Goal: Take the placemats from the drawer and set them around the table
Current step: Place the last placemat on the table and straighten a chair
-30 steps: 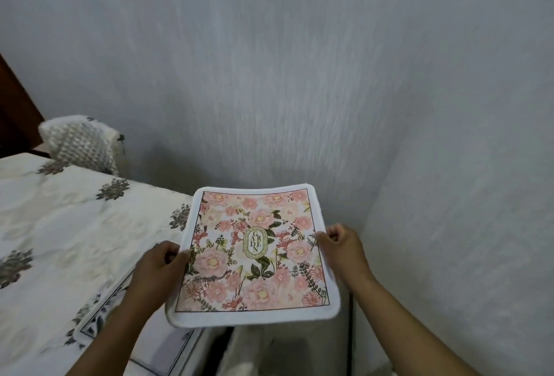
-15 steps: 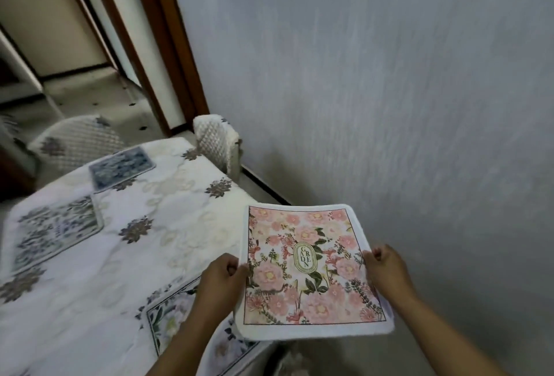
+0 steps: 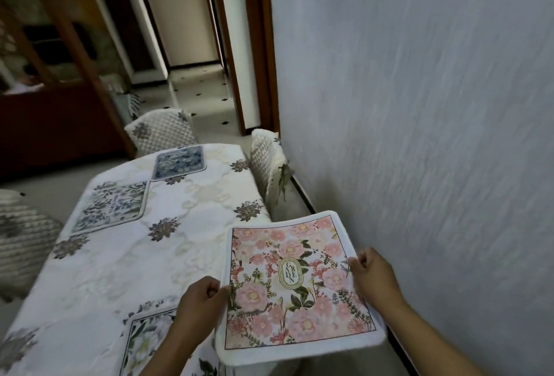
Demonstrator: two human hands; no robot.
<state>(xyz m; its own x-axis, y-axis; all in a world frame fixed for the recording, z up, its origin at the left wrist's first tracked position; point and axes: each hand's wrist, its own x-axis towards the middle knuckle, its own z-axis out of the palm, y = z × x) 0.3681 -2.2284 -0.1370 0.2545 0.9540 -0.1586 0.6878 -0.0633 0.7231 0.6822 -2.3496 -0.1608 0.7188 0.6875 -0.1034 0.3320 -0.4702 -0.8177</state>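
A pink floral placemat [image 3: 295,282] with a white border is held flat in the air over the table's right edge. My left hand [image 3: 200,300] pinches its left edge and my right hand [image 3: 371,275] pinches its right edge. On the table [image 3: 126,264], which has a white patterned cloth, lie three other placemats: a dark blue one [image 3: 179,162] at the far end, a blue-green one [image 3: 114,206] on the left side, and a green floral one [image 3: 147,342] at the near edge, partly hidden by my left forearm.
A grey textured wall [image 3: 419,136] runs close along the right. Quilted white chairs stand at the far end [image 3: 160,130], at the far right [image 3: 266,163] and at the left [image 3: 21,235]. A doorway [image 3: 192,61] and dark wooden cabinet [image 3: 51,91] lie beyond.
The view has swung left from the wall toward the table, bringing more of the table, its laid mats and the doorway into sight. Both hands keep holding the pink placemat.
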